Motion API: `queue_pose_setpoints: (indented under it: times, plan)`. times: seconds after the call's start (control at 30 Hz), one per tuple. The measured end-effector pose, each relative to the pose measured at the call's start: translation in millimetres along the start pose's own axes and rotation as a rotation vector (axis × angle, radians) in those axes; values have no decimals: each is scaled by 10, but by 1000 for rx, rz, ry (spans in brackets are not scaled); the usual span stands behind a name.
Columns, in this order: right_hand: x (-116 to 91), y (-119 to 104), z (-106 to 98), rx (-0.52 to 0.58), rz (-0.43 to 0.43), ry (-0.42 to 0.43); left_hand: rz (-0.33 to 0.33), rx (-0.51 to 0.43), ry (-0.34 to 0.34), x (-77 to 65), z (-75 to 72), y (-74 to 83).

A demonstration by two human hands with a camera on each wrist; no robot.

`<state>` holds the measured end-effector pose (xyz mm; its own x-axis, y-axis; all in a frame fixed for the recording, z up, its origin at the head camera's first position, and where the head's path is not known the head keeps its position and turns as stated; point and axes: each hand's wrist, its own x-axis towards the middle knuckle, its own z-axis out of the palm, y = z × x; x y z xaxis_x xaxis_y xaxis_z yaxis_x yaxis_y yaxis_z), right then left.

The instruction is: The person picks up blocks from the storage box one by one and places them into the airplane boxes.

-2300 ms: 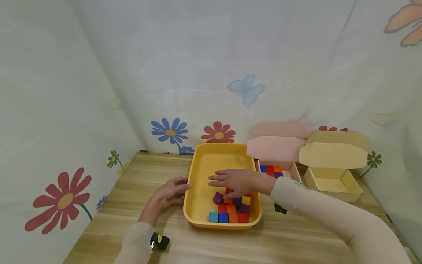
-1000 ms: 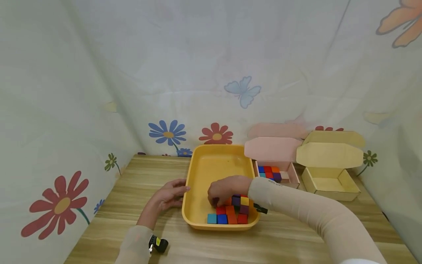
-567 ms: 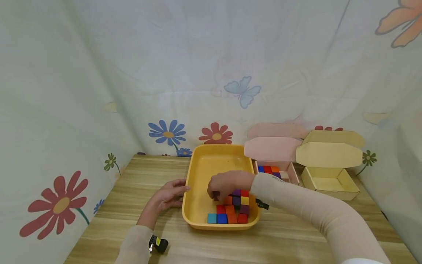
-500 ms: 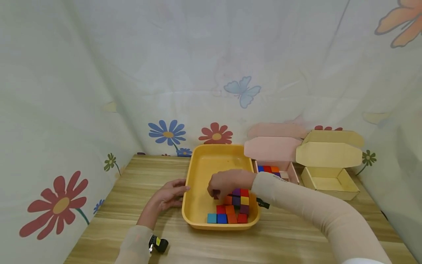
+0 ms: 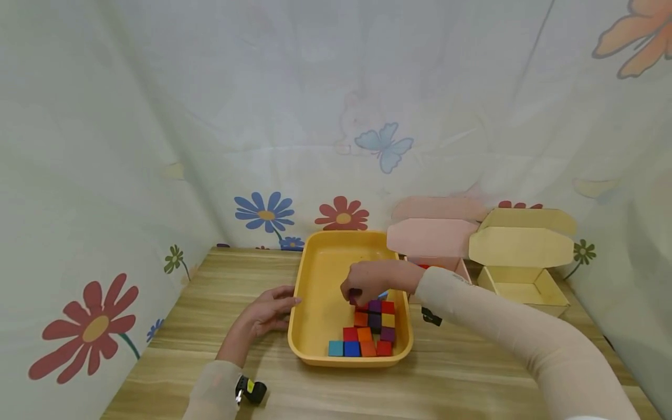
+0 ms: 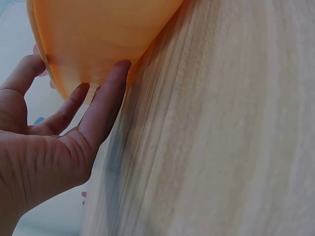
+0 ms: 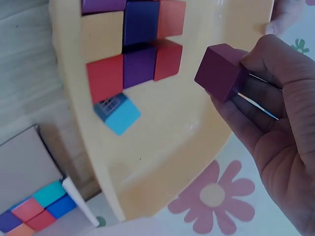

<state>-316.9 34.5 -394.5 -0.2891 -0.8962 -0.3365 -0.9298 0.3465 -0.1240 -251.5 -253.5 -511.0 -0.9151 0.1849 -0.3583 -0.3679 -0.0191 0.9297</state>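
Note:
My right hand (image 5: 369,279) pinches a purple cube (image 7: 219,73) between thumb and fingers, held above the floor of the yellow tray (image 5: 297,326). Below it, rows of coloured cubes (image 5: 364,333) in red, orange, blue, purple and yellow fill the near right part of the tray. One light-blue cube (image 7: 118,117) lies turned at an angle beside the tray's wall, just past the rows. My left hand (image 5: 268,311) stays at the tray's left side, its loosely extended fingers touching the outer wall, as the left wrist view shows.
Right of the tray stands a pink box (image 5: 433,237), lid raised, with several coloured cubes (image 7: 43,202) inside. A pale yellow box (image 5: 525,291) with its lid up sits farther right. A patterned cloth wall (image 5: 294,146) rises behind the wooden table (image 5: 341,391).
The right hand came down onto the purple cube at the left of the rows and took it between its fingers. Now it has lifted it up and rightward. The left hand stays put.

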Motion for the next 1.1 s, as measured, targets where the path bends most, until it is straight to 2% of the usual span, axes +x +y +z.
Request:
queue_pose_setpoints:
  times: [0.2, 0.47, 0.7, 0.9, 1.1]
  plan:
    - [-93, 97, -28, -39, -41, 24, -6, 9, 11, -14, -12, -10]
    - [-273, 218, -66, -84, -116, 95, -8, 8, 6, -23, -9, -16]
    - [-449, 316, -92, -43, -68, 108, -5, 9, 12, -31, -5, -8]
    - [-614, 400, -88, -62, -19, 127, -7, 2, 4, -29, -5, -16]
    - [-791, 537, -37, -94, -49, 195, -2, -5, -3, -31, -22, -25]
